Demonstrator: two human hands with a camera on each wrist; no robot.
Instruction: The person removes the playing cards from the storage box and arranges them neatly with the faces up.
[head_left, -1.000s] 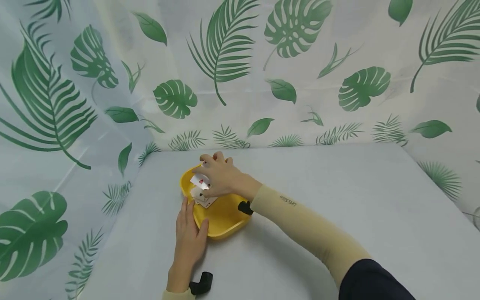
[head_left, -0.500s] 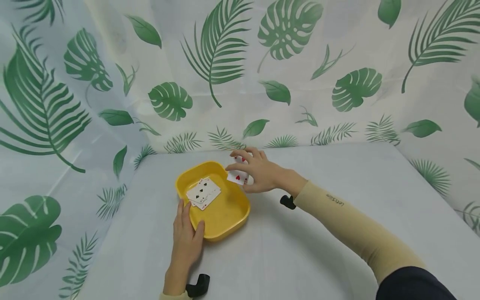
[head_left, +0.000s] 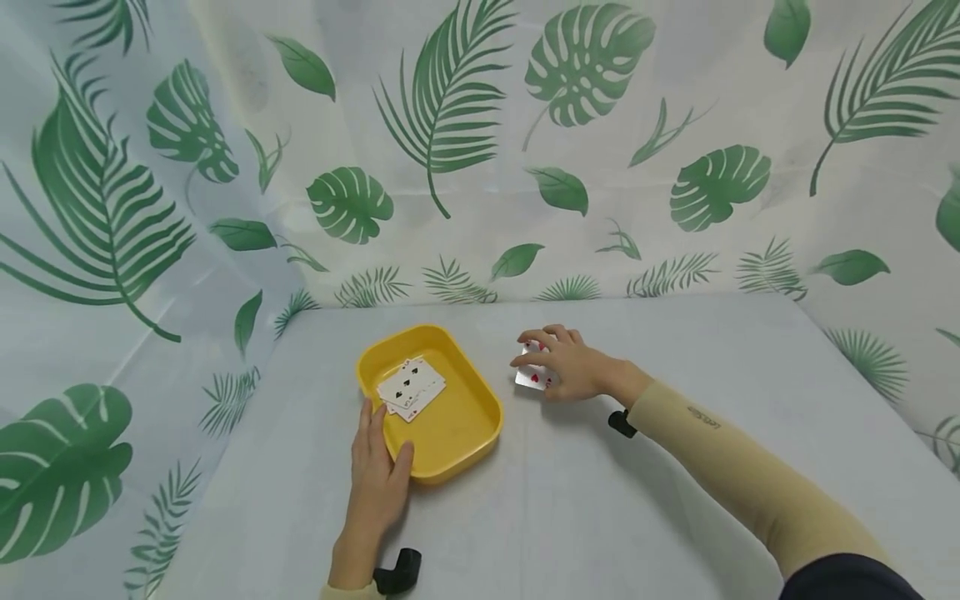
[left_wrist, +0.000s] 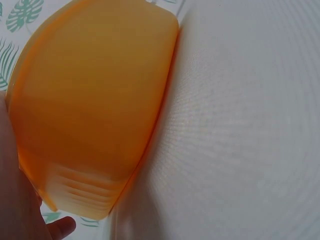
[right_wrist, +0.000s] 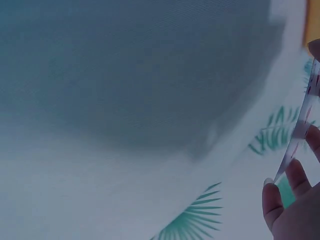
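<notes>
while the left hand (head_left: 378, 483) lies along the near left rim of the yellow tray (head_left: 459, 437), fingers straight on the outer wall and thumb hooked over the edge, the right hand (head_left: 564, 367) is out over the grey table (head_left: 675, 467) just to the right of the tray, pinching a single playing card (head_left: 531, 377) with red pips. that card sits at the fingertips, thumb below and fingers above, low over the cloth or just touching it; the head view does not settle which. in the right wrist view the card (right_wrist: 302, 122) shows nearly edge-on, a thin pale sliver that bows a little between the fingers (right_wrist: 274, 197), so it looks light, springy and easily creased, and a gentle pinch at a short edge or corner seems enough. its glossy face will probably slip on the smooth cloth and be awkward to lift once flat, so sliding a fingertip under an edge would likely serve better than pressing down. a few more cards (head_left: 411, 388) lie overlapped, face up, in the far left part of the tray, a black-pip one on top. the tray (left_wrist: 90, 100) seen from the left wrist is smooth, rigid-looking plastic with rounded walls, likely light enough to skid unless steadied. a leaf-print curtain (head_left: 480, 142) hangs behind.
</notes>
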